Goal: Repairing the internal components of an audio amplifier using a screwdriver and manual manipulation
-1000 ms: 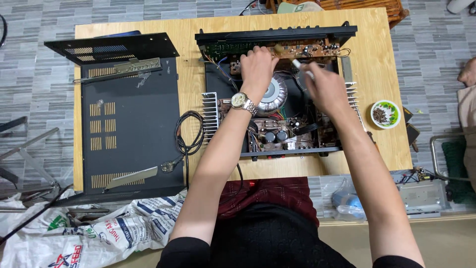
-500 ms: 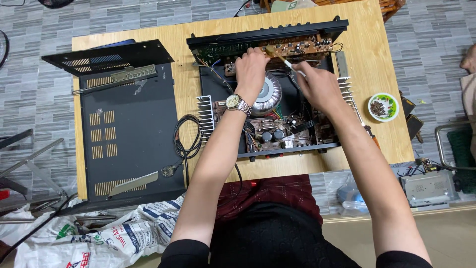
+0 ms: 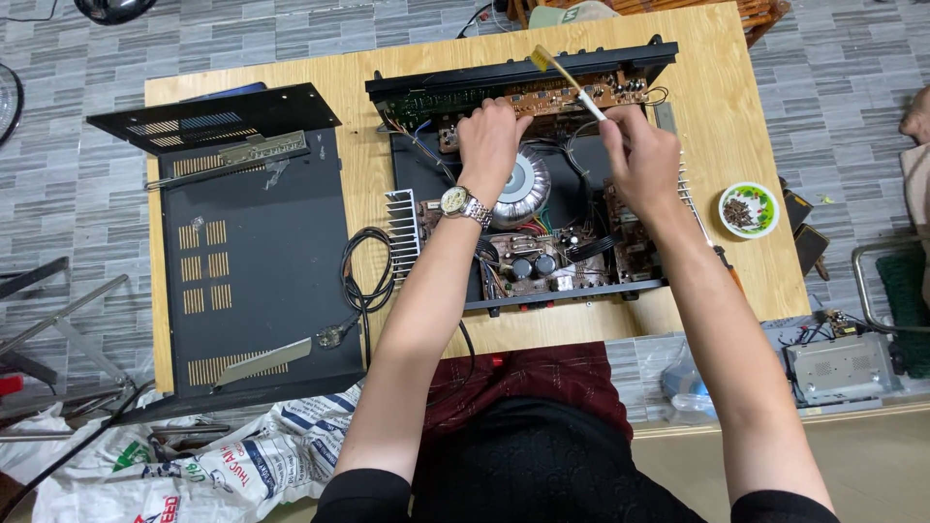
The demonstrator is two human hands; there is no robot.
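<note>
A person is brushing dust from an opened amplifier (image 3: 528, 194) on the wooden surface (image 3: 736, 126); the left hand (image 3: 489, 145) is pressing flat inside while the right hand (image 3: 639, 155) is gripping a small brush (image 3: 562, 77) over the far circuit board (image 3: 572, 97). The next stroke likely needs a light touch around tangled wires, with the removed black cover (image 3: 257, 252) and a small bowl (image 3: 748, 209) flanking.

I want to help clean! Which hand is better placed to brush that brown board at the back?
The right hand, probably. It already holds the brush, whose bristles sit at the brown circuit board. The left hand holds no tool and rests inside the open amplifier.
</note>
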